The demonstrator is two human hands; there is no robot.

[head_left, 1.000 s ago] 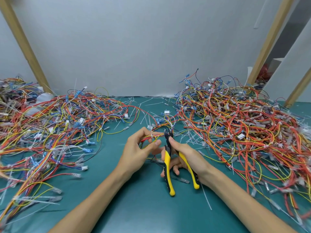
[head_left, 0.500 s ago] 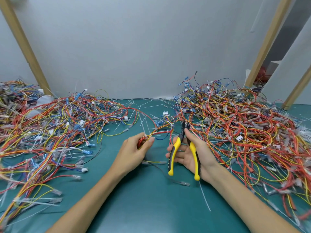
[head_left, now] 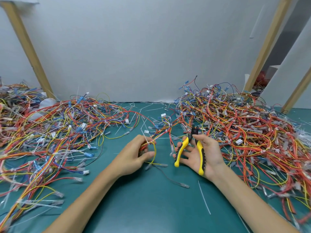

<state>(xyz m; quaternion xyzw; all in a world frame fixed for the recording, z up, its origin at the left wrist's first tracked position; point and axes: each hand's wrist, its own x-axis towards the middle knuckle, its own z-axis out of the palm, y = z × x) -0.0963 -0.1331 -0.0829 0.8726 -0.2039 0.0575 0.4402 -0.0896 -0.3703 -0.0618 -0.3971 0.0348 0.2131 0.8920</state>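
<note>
My left hand (head_left: 134,155) grips a small bundle of red and yellow wires (head_left: 152,142) held together by a white cable tie, just above the green mat. The bundle runs up and to the right toward the right-hand heap. My right hand (head_left: 203,153), palm up, holds yellow-and-black cutting pliers (head_left: 193,145). Thumb and fingers are curled round the handles, which are spread apart. The dark jaws point up and away from me, a short way right of the bundle.
A large heap of tangled wire harnesses (head_left: 55,137) covers the left of the green mat (head_left: 151,207), another heap (head_left: 249,132) the right. Cut white cable ties (head_left: 204,197) lie scattered. Slanted wooden posts (head_left: 28,47) stand against the white back wall.
My right hand has pulled the pliers away to the right of the bundle and turned palm up, with the handles spread. My left hand has shifted slightly left with the bundle.
</note>
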